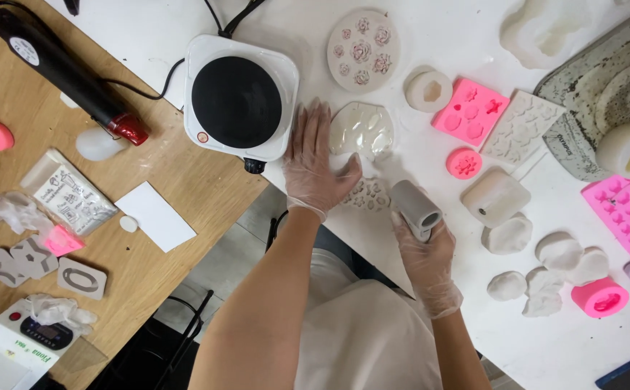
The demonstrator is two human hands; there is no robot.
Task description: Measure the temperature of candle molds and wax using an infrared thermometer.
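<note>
Two gloved hands worked at the near edge of the white surface (430,29). The right hand (424,249) was closed around a pale grey cylindrical mould (414,205), a stubby tube tilted with its open, hollow end facing up and to the right, held just above the surface edge. The left hand (315,162) lay flat, fingers spread and holding nothing, its thumb beside a small translucent mould (369,195) with leaf-like relief. Just beyond the fingertips sat a larger clear glossy mould (362,130) with shallow cavities. To the left of that hand stood a white electric hotplate (241,97) with a black round top, bridging the white surface and a wooden one (185,180). Farther out lay a round mould with rose shapes (363,49), a pink mould (470,110), and off-white lumps of cast material (560,253) on the right.
</note>
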